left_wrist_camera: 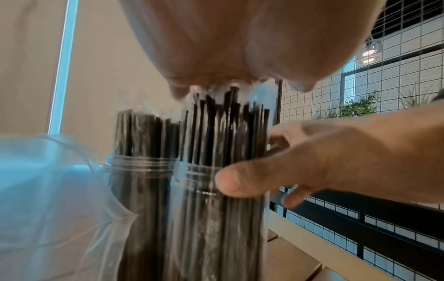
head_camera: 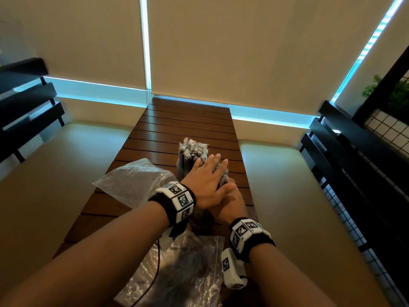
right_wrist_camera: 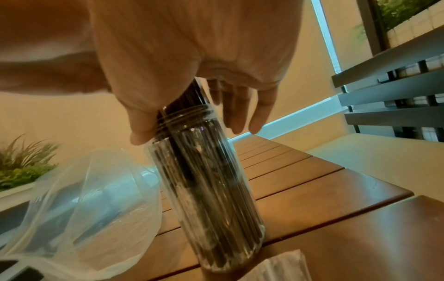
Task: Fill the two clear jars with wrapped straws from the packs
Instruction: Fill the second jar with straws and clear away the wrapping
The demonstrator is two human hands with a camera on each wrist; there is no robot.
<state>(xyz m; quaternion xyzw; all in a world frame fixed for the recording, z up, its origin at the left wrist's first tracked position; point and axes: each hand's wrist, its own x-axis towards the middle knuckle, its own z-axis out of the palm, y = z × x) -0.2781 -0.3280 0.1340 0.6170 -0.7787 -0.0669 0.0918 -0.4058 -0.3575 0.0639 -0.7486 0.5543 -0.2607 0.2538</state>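
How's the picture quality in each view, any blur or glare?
Head view: sharp, wide-angle bending, cyan glow along the blinds' edges. Left wrist view: left hand and plastic bag blurred, near jar streaky. Right wrist view: palm soft, jar fairly clear, warm cast.

— What carries the items?
— A slatted brown wooden table (head_camera: pixel 188 120).
— What stands on it?
— Two clear jars packed with dark wrapped straws: the far jar (left_wrist_camera: pixel 137 190) and the near jar (right_wrist_camera: pixel 209 190), side by side. Two crumpled plastic bags, one left (head_camera: pixel 132 180), one nearest the viewer (head_camera: pixel 181 269).
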